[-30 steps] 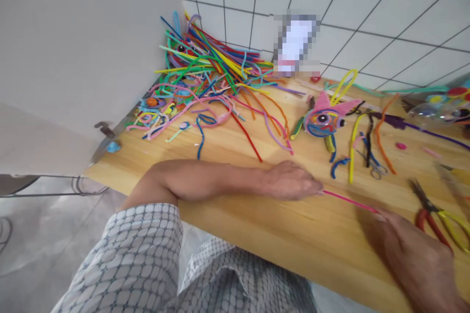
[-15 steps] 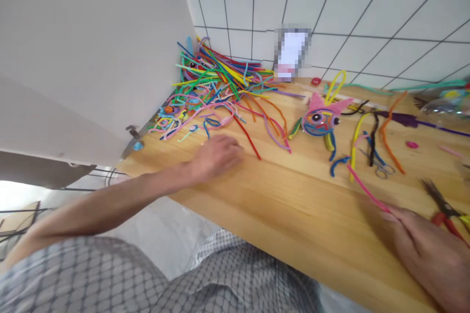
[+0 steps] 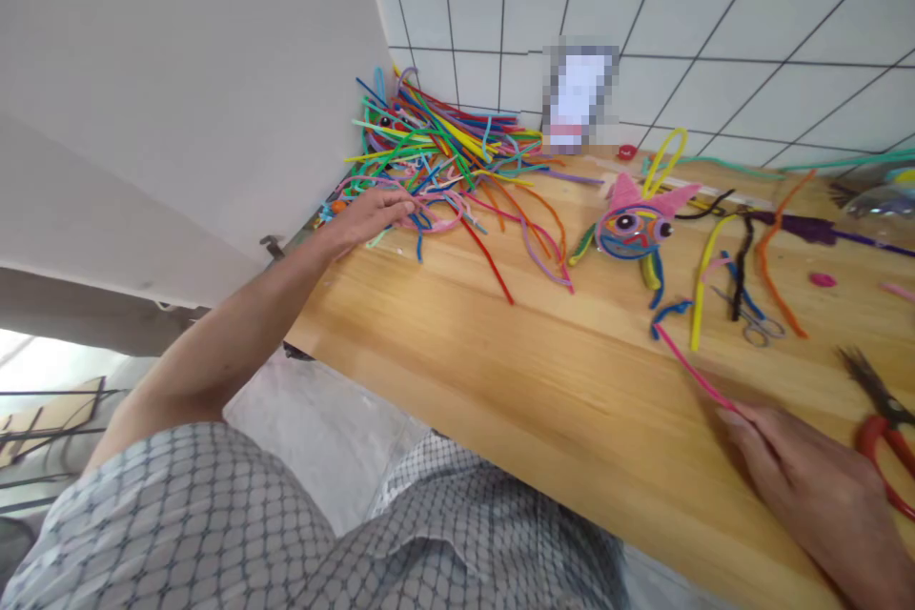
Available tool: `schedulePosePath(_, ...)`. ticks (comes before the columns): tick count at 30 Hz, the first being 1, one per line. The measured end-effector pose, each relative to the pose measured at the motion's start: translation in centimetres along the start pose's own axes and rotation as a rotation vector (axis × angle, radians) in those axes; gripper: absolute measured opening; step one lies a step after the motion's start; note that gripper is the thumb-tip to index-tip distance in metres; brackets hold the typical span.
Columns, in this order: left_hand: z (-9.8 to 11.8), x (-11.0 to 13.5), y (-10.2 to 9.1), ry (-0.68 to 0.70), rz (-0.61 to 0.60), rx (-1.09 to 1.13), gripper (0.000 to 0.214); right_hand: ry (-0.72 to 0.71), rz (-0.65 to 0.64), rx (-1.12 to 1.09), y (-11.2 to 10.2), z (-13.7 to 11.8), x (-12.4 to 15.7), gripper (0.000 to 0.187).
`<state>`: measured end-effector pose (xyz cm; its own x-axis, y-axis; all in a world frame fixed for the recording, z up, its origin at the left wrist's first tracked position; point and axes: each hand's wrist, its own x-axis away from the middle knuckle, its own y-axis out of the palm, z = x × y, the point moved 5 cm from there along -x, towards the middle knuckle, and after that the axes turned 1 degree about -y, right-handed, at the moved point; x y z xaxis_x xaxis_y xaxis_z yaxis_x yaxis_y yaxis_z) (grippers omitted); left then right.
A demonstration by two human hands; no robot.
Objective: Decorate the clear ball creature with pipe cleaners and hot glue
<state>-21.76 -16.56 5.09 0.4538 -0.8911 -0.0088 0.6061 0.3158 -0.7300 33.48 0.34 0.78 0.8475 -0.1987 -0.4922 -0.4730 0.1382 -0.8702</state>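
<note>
On the right of the table, my right hand (image 3: 801,467) is closed on a bright pink pipe cleaner (image 3: 690,368). Its far end meets a short bent blue pipe cleaner piece (image 3: 672,310). My left hand (image 3: 377,213) rests over the near edge of a heap of coloured pipe cleaners (image 3: 450,138), fingers stretched out beside a looped light pink pipe cleaner (image 3: 450,214). Part of its underside is hidden. Between the hands, farther back, lies a figure (image 3: 633,229) with a round clear body, googly eyes, pink ears, a yellow loop and dangling blue, green and yellow limbs.
Red-handled pliers (image 3: 876,419) lie right of my right hand. Small scissors (image 3: 762,329) sit among loose yellow, black and orange pipe cleaners. A phone (image 3: 578,100) leans on the tiled wall. A grey panel (image 3: 178,114) bounds the table's left end.
My left hand has moved left and back from the bare tabletop to the heap. My right hand keeps hold of the pink pipe cleaner. The view has shifted slightly.
</note>
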Motion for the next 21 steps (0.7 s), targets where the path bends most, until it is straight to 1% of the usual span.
schedulePosePath(2, -0.3, 0.5, -0.7, 0.021, 0.01, -0.012, 0.033, 0.009, -0.012, 0.004, -0.1, 0.1, 0.0, 0.037)
schedulePosePath(4, -0.9, 1.4, -0.8, -0.013, -0.01, -0.087, 0.028, 0.01, 0.004, 0.012, -0.3, 0.1, -0.2, 0.041)
schedulePosePath(6, -1.5, 2.3, -0.4, -0.036, -0.088, -0.17, 0.024, -0.007, 0.007, 0.032, -0.6, -0.1, -0.5, 0.043)
schedulePosePath(8, -1.7, 3.0, 0.2, -0.014, -0.141, -0.228, 0.02, -0.034, 0.001, 0.062, -0.6, -0.4, -0.8, 0.045)
schedulePosePath(11, -1.9, 3.5, 0.9, 0.053, -0.153, -0.27, 0.019, -0.065, 0.008, 0.084, -0.8, -0.7, -1.1, 0.043)
schedulePosePath(13, -2.0, 3.6, 1.2, 0.057, -0.142, -0.279, 0.019, -0.072, 0.009, 0.103, -0.8, -0.7, -1.2, 0.042)
schedulePosePath(14, -2.1, 3.7, 1.2, 0.037, -0.129, -0.265, 0.019, -0.074, 0.015, 0.11, -0.8, -0.7, -1.2, 0.042)
schedulePosePath(15, -2.1, 3.7, 1.3, 0.006, -0.113, -0.226, 0.019, -0.079, 0.018, 0.116, -0.8, -0.7, -1.2, 0.042)
schedulePosePath(17, -2.0, 4.0, 1.3, -0.067, -0.075, -0.063, 0.023, -0.084, 0.028, 0.124, -0.8, -0.6, -1.1, 0.044)
schedulePosePath(19, -1.6, 4.3, 1.4, -0.135, -0.021, 0.18, 0.027, -0.078, 0.022, 0.116, -0.6, -0.5, -0.8, 0.046)
schedulePosePath(21, -1.0, 4.5, 1.6, -0.175, 0.02, 0.446, 0.03, -0.03, 0.006, 0.068, -0.2, -0.1, -0.3, 0.046)
